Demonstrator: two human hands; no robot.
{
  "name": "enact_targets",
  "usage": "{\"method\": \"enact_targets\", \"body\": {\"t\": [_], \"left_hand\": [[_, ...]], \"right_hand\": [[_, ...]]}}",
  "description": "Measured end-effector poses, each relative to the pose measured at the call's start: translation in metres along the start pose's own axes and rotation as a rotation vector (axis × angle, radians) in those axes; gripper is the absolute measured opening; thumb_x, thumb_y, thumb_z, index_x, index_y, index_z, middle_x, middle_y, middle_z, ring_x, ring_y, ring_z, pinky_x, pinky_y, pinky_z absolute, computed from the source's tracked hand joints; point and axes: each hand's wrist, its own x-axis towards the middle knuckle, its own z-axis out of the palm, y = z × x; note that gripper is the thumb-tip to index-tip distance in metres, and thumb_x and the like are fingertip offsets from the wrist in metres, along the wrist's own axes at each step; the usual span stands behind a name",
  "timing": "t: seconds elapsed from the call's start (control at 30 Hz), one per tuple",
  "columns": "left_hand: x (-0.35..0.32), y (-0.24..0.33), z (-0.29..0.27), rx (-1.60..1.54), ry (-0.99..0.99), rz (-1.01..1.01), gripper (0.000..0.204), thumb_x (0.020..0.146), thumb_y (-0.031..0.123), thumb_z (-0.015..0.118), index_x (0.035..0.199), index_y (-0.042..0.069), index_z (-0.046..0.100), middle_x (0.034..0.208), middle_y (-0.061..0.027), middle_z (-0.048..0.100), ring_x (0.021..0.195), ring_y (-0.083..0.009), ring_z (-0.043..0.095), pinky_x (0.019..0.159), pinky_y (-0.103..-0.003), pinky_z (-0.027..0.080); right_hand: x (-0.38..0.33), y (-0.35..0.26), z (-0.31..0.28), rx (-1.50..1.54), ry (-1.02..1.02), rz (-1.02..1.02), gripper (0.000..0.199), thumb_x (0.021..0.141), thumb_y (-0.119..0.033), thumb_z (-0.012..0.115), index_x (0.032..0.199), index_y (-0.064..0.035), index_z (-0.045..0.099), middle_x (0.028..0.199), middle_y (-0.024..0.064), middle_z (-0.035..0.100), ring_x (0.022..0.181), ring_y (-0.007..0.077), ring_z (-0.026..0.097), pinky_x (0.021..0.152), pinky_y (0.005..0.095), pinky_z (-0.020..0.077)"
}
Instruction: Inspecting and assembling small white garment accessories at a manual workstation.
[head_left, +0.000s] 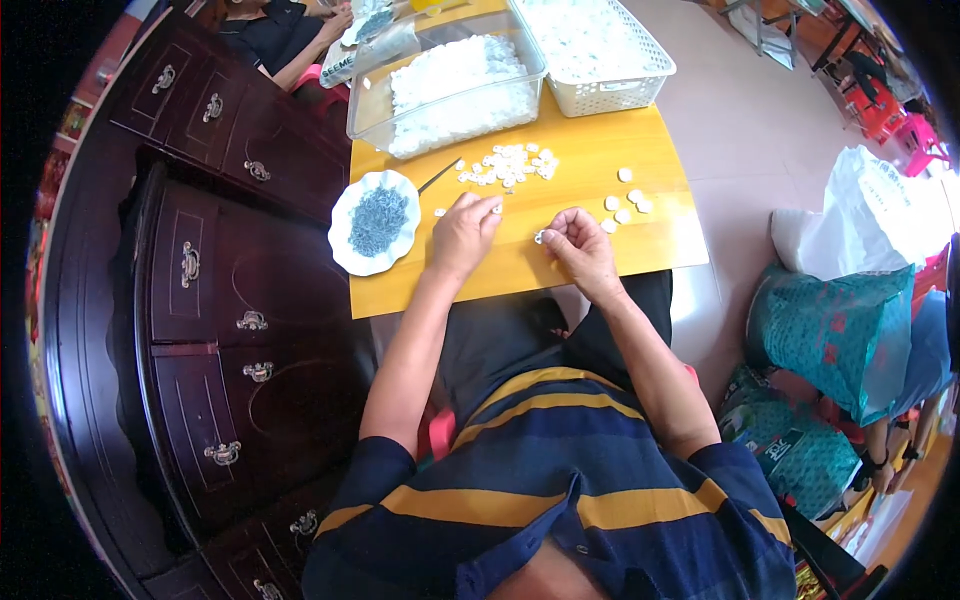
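Observation:
My right hand (585, 252) pinches a small white plastic piece (540, 237) with a dark spot, just above the wooden table's near part. To its left, my left hand (464, 236) is closed, and another small white piece (497, 209) shows at its fingertips. Beside that hand stands a white scalloped dish (345, 225) holding a heap of small grey metal parts (378, 222). Beyond my hands lies a loose cluster of white pieces (507, 165). Several round white pieces (637, 197) lie apart at the right.
A clear plastic bin (365, 122) and a white perforated basket (610, 97), both full of white pieces, stand at the back. A thin dark stick (440, 175) lies by the dish. Dark drawers (270, 320) border the left; teal bags (830, 330) stand right. Another person (270, 40) sits far left.

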Motion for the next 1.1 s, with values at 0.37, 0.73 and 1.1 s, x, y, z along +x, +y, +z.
{"method": "enact_targets", "body": {"t": [0.37, 0.73, 1.1], "left_hand": [[-0.008, 0.006, -0.001, -0.659, -0.058, -0.418, 0.015, 0.101, 0.013, 0.06, 0.105, 0.002, 0.068, 0.09, -0.0082, 0.072, 0.067, -0.0147, 0.065, 0.06, -0.028, 0.053], [-0.036, 0.032, -0.005, -1.033, -0.023, -0.51, 0.022, 0.101, 0.014, 0.062, 0.118, 0.001, 0.064, 0.084, -0.0038, 0.067, 0.063, -0.0065, 0.057, 0.056, -0.021, 0.048], [-0.038, 0.036, -0.008, -0.954, -0.214, -0.567, 0.014, 0.1, 0.016, 0.061, 0.109, 0.005, 0.064, 0.081, -0.0033, 0.068, 0.061, -0.006, 0.059, 0.057, -0.02, 0.047]], "right_hand": [[-0.002, -0.002, 0.0, -0.012, 0.014, 0.004, 0.01, 0.098, -0.005, 0.065, 0.099, -0.0055, 0.054, 0.082, -0.0016, 0.06, 0.071, 0.0057, 0.058, 0.066, 0.0202, 0.0483], [-0.006, -0.003, 0.0, 0.029, 0.062, 0.014, 0.01, 0.098, -0.004, 0.065, 0.099, -0.006, 0.055, 0.083, -0.0014, 0.06, 0.072, 0.006, 0.058, 0.067, 0.0204, 0.0487], [-0.005, -0.002, -0.001, 0.045, 0.079, 0.013, 0.011, 0.097, -0.004, 0.066, 0.099, -0.0074, 0.056, 0.085, -0.0026, 0.061, 0.073, 0.0058, 0.059, 0.068, 0.0202, 0.0491]]}}
